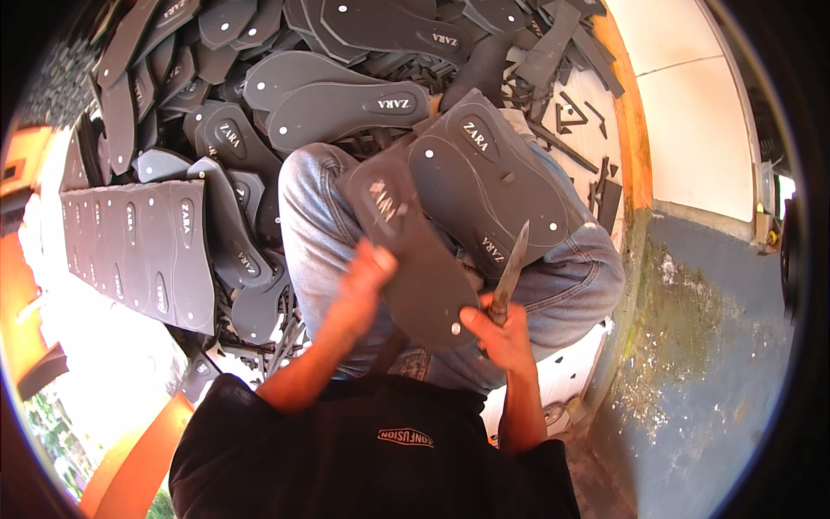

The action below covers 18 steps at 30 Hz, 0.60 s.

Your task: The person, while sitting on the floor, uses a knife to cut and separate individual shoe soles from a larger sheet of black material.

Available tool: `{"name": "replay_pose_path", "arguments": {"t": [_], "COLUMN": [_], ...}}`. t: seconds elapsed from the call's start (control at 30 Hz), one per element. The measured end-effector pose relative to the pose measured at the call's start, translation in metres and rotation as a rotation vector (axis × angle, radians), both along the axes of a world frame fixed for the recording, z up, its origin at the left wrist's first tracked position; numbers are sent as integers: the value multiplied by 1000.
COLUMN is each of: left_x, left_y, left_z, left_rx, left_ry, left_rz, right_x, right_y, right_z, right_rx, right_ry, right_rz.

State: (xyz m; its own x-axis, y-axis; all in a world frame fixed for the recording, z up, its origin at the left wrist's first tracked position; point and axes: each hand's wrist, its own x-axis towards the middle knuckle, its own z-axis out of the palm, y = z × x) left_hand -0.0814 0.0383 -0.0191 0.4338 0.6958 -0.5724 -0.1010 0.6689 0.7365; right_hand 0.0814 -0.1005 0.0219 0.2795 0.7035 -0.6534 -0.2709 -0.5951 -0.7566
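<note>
A dark grey sandal sole (432, 277) with a white dot at its heel end slants across my lap, its upper part blurred. My right hand (506, 337) grips a knife (512, 275), blade pointing up and away from me. The thumb of that hand rests on the sole's near end beside the white dot. My left hand (361, 281) is at the sole's left edge, smeared by motion, so its grip is unclear. Behind the sole, a grey foam sheet (484, 186) with sole outlines marked on it lies over my right thigh.
Many cut soles (346, 108) are heaped ahead and to the left. A wide uncut sheet (143, 242) with several sole outlines lies at the left. Narrow offcuts (562, 147) litter the pale floor at the far right, beside an orange edge (635, 130) and a stained blue-grey surface (700, 346).
</note>
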Motion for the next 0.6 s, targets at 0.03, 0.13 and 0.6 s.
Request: {"name": "replay_pose_path", "arguments": {"t": [0.03, 0.13, 0.6], "left_x": [1, -10, 6], "left_y": [28, 72, 52], "left_z": [14, 5, 36], "left_rx": [-151, 1, -115], "left_ry": [-66, -11, -126], "left_rz": [164, 65, -414], "right_x": [-6, -20, -22], "right_y": [-5, -15, -10], "right_z": [6, 10, -13], "right_rx": [12, 33, -35], "right_ry": [34, -20, -715], "right_rz": [16, 80, 159]}}
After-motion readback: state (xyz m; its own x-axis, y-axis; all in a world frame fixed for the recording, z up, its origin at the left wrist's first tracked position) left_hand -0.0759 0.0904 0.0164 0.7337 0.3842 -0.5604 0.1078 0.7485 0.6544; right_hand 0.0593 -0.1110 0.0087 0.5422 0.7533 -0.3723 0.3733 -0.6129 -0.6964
